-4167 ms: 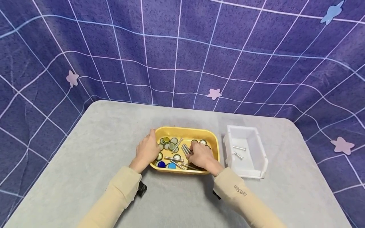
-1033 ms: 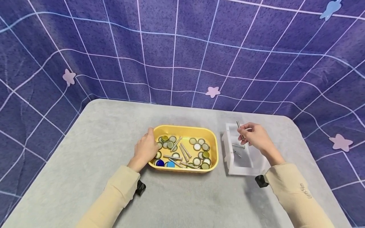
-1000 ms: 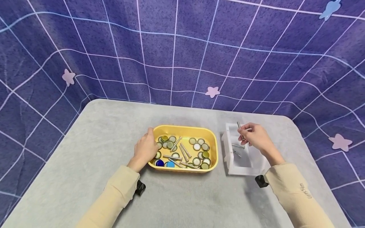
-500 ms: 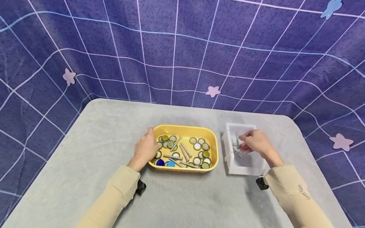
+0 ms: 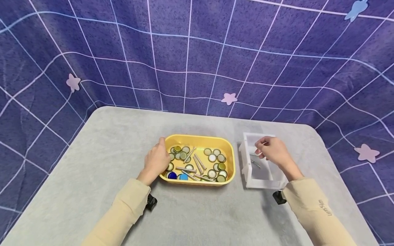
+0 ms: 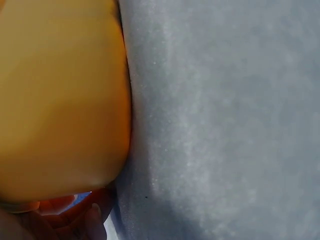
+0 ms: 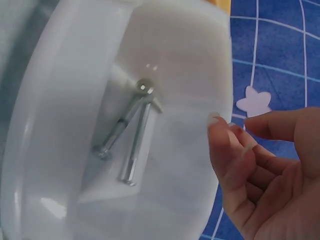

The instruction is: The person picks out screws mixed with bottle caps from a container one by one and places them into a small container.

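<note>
My left hand (image 5: 157, 159) grips the left end of a yellow plastic tub (image 5: 200, 138), its fingers around the rim; in the left wrist view, fingertips (image 6: 95, 220) show below the tub's wall. Bottle caps (image 5: 212, 158), including a dark blue one (image 5: 172, 175) and a light blue one (image 5: 183, 177), lie in the tub among several silver bolts (image 5: 186, 169). Over the white plastic bin (image 5: 264, 184), my right hand (image 5: 274, 150) holds nothing, fingers loosely bent. Slim metal bolts (image 7: 137, 145) lie on the bin's floor, just beyond the right fingertips.
Both containers stand on a grey cloth-covered table (image 5: 203, 212), the white bin to the right of the tub with a narrow gap between. A purple-blue curtain (image 5: 172, 54) with a grid pattern and stars hangs behind the table and along its sides.
My right hand went from the tub to the white bin with a bolt, lowered it in and let it go, then rose slightly. The left hand stayed at the tub's rim.
</note>
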Tool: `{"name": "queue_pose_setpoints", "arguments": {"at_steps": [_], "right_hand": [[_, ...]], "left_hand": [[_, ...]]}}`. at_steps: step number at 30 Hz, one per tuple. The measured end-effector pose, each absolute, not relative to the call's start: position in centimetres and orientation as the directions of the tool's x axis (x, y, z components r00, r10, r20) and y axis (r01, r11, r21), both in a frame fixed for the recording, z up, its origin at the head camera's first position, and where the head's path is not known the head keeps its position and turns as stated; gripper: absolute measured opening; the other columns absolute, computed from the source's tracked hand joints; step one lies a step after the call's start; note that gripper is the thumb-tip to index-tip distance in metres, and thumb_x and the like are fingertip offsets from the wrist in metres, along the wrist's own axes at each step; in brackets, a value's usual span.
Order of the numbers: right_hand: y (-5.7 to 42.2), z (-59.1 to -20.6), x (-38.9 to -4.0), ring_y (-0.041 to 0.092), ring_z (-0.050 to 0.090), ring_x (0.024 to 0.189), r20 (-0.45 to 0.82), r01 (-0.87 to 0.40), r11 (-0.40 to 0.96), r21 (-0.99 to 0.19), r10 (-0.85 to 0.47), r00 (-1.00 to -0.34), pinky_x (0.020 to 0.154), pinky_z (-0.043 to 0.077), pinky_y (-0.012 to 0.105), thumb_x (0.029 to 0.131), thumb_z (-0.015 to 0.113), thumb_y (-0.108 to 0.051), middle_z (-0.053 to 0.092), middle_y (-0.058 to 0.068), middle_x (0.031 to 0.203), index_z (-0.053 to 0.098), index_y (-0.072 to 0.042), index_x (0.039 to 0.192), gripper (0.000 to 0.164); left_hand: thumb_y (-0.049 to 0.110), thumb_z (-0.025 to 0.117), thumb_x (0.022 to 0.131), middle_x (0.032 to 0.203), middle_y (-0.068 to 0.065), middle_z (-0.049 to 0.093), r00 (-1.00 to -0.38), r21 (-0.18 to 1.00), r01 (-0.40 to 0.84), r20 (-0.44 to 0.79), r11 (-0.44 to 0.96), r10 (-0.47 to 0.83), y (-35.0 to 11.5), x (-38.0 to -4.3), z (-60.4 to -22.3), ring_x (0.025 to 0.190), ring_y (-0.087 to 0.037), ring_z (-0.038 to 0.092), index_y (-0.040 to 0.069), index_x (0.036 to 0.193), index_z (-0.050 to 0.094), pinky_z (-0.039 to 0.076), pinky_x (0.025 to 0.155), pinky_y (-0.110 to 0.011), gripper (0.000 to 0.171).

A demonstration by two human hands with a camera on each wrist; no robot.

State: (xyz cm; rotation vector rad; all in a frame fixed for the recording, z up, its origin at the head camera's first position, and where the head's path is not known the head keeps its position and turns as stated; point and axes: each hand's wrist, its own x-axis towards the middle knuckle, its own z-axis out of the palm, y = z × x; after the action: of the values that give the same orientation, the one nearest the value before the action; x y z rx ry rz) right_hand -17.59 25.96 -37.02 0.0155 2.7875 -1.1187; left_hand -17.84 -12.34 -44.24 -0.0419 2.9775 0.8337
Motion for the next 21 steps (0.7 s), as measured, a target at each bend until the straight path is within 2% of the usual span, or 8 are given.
{"name": "queue_pose_setpoints", "arguments": {"at_steps": [10,14,21], "right_hand": [[22.3,-35.5,-17.7,0.007,0.061,0.055,0.020,-0.079,0.807,-0.585,-0.083,-0.996,0.056,0.047,0.026,0.093,0.056,-0.018,0.073,0.010,0.075,0.069,-0.001,0.098,0.022],[19.9,-35.6,-17.9,0.009,0.058,0.056,0.033,-0.123,0.801,-0.585,-0.128,-0.991,0.054,0.046,0.026,0.092,0.058,-0.016,0.073,0.011,0.076,0.069,0.000,0.097,0.020],[15.3,-36.7,-17.9,0.017,0.064,0.065,0.029,-0.183,0.832,-0.524,-0.197,-0.980,0.057,0.048,0.027,0.089,0.063,-0.018,0.074,0.010,0.082,0.071,-0.006,0.096,0.016]], "left_hand": [[0.006,0.058,0.085,0.096,-0.018,0.064,-0.998,0.517,-0.043,-0.057,0.855,-0.016,-12.4,-17.7,-44.3,0.073,-0.032,0.063,0.001,0.136,0.038,0.049,0.058,-0.040,0.055],[0.006,0.058,0.085,0.097,-0.018,0.064,-0.998,0.512,-0.047,-0.059,0.858,-0.020,-12.5,-17.6,-44.3,0.073,-0.032,0.063,0.001,0.137,0.038,0.049,0.058,-0.040,0.056],[0.007,0.057,0.085,0.097,-0.017,0.064,-0.998,0.507,-0.051,-0.056,0.860,-0.026,-12.5,-17.7,-44.2,0.075,-0.033,0.064,0.002,0.138,0.037,0.051,0.060,-0.043,0.057]]}}
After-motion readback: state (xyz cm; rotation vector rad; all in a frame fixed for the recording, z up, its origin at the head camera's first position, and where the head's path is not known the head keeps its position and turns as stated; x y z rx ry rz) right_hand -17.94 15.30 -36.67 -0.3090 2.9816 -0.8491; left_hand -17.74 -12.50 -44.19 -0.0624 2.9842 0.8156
